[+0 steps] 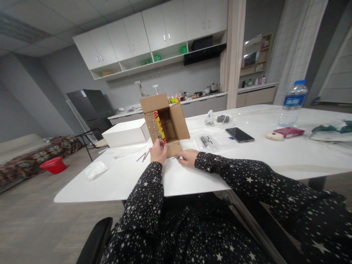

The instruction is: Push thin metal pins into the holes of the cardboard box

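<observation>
- The left hand (158, 151) sits at the lower corner of the dotted flap (153, 128), fingers curled against its edge; whether they truly pinch the card, I cannot tell.
- The right hand (187, 157) lies low on the surface (189, 181), fingers bent inward beside small metal pieces (174, 157); whether one is held between the fingertips is too small to make out.
- Between and just beyond both hands stands the cardboard box (176, 146), its mouth facing the person and its flaps spread.
- It looks light and fairly stiff in the walls, while the flaps should bend at their creases; a side wall near a corner would make the steadiest hold, clear of the small dots, which might come loose if rubbed.
- The left forearm reaches forward from the lap; the right forearm comes in slantwise from the side, wrist low near the surface.
- Just left of the left hand lie thin metal rods (143, 157); farther out are a white box (125, 134) and a dark phone (239, 134).
</observation>
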Demonstrator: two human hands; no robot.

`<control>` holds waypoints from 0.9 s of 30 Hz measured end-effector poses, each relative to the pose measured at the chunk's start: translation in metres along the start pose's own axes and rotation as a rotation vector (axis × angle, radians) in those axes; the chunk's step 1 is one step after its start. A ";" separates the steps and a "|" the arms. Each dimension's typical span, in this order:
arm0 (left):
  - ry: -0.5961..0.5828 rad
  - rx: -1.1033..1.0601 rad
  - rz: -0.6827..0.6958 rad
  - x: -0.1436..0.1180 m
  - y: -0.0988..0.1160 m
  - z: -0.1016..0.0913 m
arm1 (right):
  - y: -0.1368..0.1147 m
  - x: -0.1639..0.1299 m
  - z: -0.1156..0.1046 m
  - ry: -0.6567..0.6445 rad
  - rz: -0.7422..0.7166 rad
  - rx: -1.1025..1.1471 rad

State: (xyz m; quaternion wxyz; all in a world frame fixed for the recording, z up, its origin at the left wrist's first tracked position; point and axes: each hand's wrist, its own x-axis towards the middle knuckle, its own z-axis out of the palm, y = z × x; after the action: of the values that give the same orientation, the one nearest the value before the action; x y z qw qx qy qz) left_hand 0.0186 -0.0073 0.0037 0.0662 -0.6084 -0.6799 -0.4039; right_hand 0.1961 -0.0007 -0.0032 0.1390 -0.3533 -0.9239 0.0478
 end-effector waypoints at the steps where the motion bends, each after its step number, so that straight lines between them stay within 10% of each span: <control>1: 0.008 -0.013 0.005 0.001 -0.001 0.000 | 0.000 0.000 0.000 0.001 -0.003 -0.001; 27: -0.175 -0.254 0.342 -0.006 -0.004 0.008 | 0.002 -0.001 -0.002 -0.009 -0.032 0.030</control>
State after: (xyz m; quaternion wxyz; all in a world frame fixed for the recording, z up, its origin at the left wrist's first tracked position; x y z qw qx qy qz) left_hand 0.0201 -0.0067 -0.0067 -0.0027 -0.7511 -0.5136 -0.4148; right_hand 0.1988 -0.0002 -0.0015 0.1410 -0.3361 -0.9292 0.0610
